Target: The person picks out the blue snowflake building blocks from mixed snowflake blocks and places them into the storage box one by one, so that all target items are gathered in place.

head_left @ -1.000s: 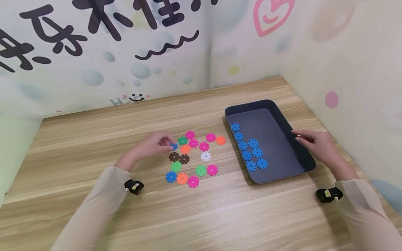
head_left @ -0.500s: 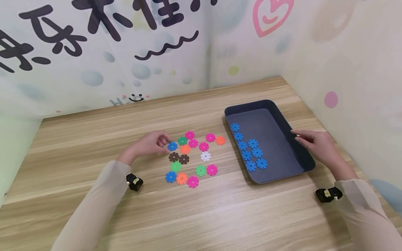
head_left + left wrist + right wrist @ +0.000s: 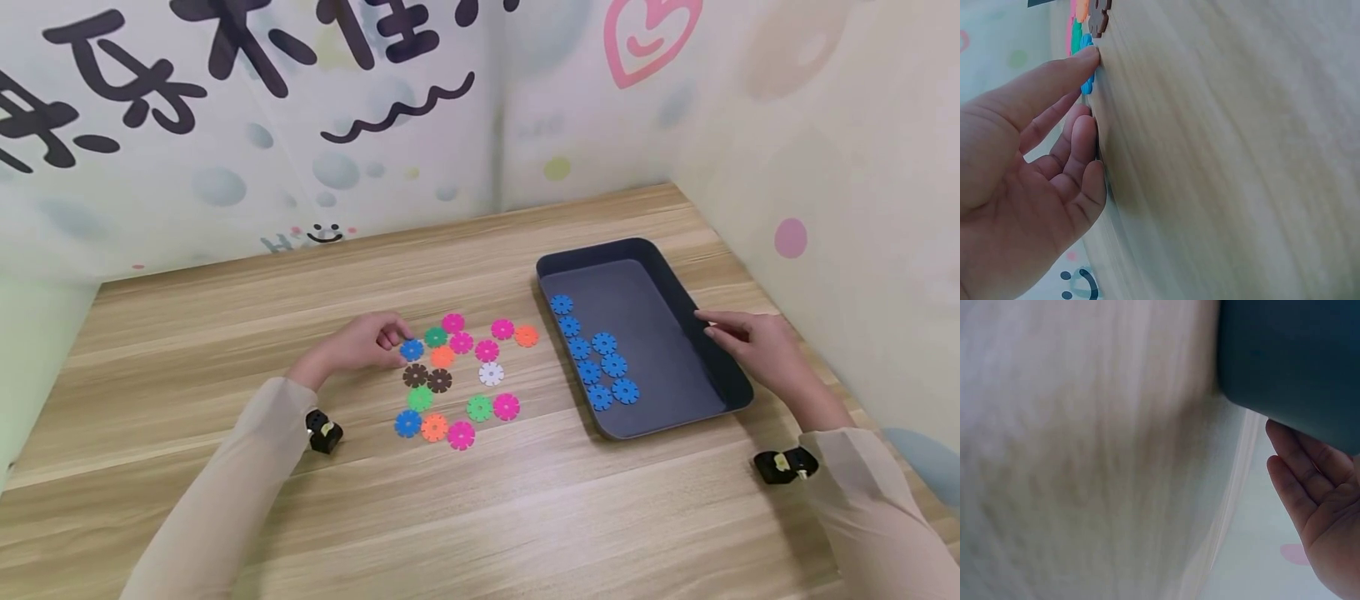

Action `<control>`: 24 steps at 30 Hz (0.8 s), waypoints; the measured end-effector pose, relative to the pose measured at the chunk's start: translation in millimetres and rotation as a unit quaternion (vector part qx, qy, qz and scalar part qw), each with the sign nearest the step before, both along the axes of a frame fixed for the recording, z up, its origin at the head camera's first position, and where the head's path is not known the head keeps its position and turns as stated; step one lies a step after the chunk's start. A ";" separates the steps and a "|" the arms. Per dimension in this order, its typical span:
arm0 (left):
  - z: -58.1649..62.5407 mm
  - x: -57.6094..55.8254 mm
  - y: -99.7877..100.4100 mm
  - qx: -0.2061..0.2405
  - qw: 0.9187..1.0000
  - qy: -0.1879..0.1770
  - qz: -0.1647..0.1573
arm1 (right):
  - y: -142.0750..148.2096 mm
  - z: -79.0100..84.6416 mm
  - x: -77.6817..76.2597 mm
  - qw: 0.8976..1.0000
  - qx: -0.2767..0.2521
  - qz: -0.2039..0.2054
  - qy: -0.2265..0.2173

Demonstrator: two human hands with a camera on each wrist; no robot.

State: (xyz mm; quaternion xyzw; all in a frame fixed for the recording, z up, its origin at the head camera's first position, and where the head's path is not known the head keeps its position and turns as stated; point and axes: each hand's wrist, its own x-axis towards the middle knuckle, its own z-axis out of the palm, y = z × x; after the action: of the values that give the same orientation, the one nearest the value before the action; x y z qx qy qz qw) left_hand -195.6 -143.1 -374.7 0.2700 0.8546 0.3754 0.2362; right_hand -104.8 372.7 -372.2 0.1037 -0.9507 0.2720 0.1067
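My left hand (image 3: 362,342) is beside a blue notched plastic disc (image 3: 412,350) lying flat on the table. Its thumb and index fingertips are at the disc's left edge, and the other fingers curl loosely. In the left wrist view the thumb (image 3: 1054,78) overlaps the blue disc (image 3: 1087,87). My right hand (image 3: 757,346) pinches the right rim of a dark rectangular tray (image 3: 675,292) between thumb and fingers. Several blue discs (image 3: 614,364) lie along the tray's left side. From the right wrist, part of the hand (image 3: 1329,500) shows below the tray wall (image 3: 1291,375).
More notched discs lie loosely grouped on the wooden table (image 3: 480,517): pink (image 3: 461,435), orange (image 3: 434,427), green (image 3: 480,408), brown (image 3: 440,381), a white one (image 3: 491,373) and another blue one (image 3: 408,423). Printed walls (image 3: 420,183) border the table at the back and right.
My left hand has let go of the blue disc and drawn slightly left, so the disc now shows almost whole on the table. My right hand and the tray have stayed put.
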 end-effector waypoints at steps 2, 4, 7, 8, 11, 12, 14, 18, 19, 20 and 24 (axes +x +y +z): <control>1.4 -0.5 0.4 -0.002 1.000 -0.003 -0.003 | -0.1 -0.1 -0.2 1.000 0.001 -0.001 0.000; 2.1 -1.3 0.8 -0.005 1.000 -0.006 -0.006 | -0.2 -0.1 -0.3 1.000 0.002 -0.002 -0.001; 3.0 -2.4 1.8 -0.013 1.000 -0.009 -0.008 | -0.2 0.1 -0.2 1.000 0.001 -0.003 -0.005; 3.3 -2.8 2.2 -0.016 1.000 -0.010 -0.008 | -0.1 0.3 0.0 1.000 0.001 -0.003 -0.007; 5.0 -3.7 3.5 -0.022 1.000 -0.011 -0.011 | -0.1 0.6 0.3 1.000 0.000 -0.003 -0.009; 5.5 -4.1 3.9 -0.025 1.000 -0.011 -0.012 | -0.1 0.6 0.4 1.000 0.000 -0.002 -0.008; 6.1 -5.0 4.4 -0.030 0.999 -0.012 -0.014 | -0.1 0.7 0.4 1.000 -0.002 -0.003 -0.009; 5.3 -7.5 5.2 -0.043 0.999 -0.012 -0.014 | 0.0 0.5 0.2 1.000 -0.003 -0.005 -0.012; 4.9 -8.0 5.3 -0.045 0.999 -0.013 -0.013 | 0.1 0.3 0.1 1.000 -0.003 -0.006 -0.013; 4.4 -8.4 5.4 -0.048 0.999 -0.013 -0.012 | 0.2 0.1 0.0 1.000 -0.002 -0.006 -0.012; 2.6 -8.2 5.7 -0.048 0.999 -0.018 -0.006 | 0.4 -0.5 -0.4 1.000 0.000 -0.005 -0.008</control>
State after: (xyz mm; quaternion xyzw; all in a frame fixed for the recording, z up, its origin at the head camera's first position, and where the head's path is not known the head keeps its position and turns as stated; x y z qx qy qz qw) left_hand -203.9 -137.4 -372.1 0.2566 0.8658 0.3369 0.2666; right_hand -105.2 373.1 -372.7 0.0971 -0.9521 0.2719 0.1005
